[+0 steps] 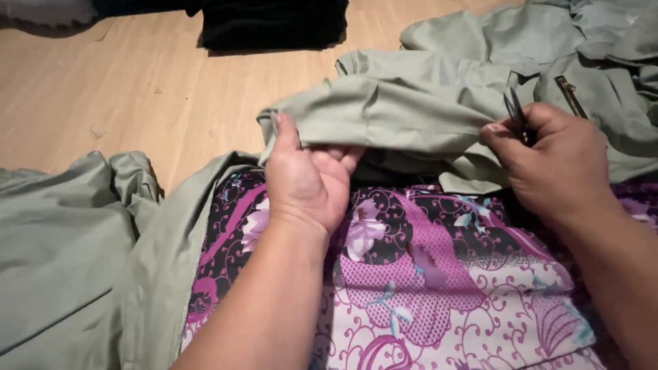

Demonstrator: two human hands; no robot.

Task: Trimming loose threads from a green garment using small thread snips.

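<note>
Left hand (306,179) pinches a fold of the sage-green garment (384,113), thumb on top, fingers (343,156) curled under; the cloth is stretched across to the right hand (558,164), which is clenched round small dark thread snips (517,116) w/ blades right at the fabric edge. The garment lies over a purple floral cloth (439,281) on the wooden floor (123,89). Risk: if tension slackens, the blades could nick cloth, or a thumb
</note>
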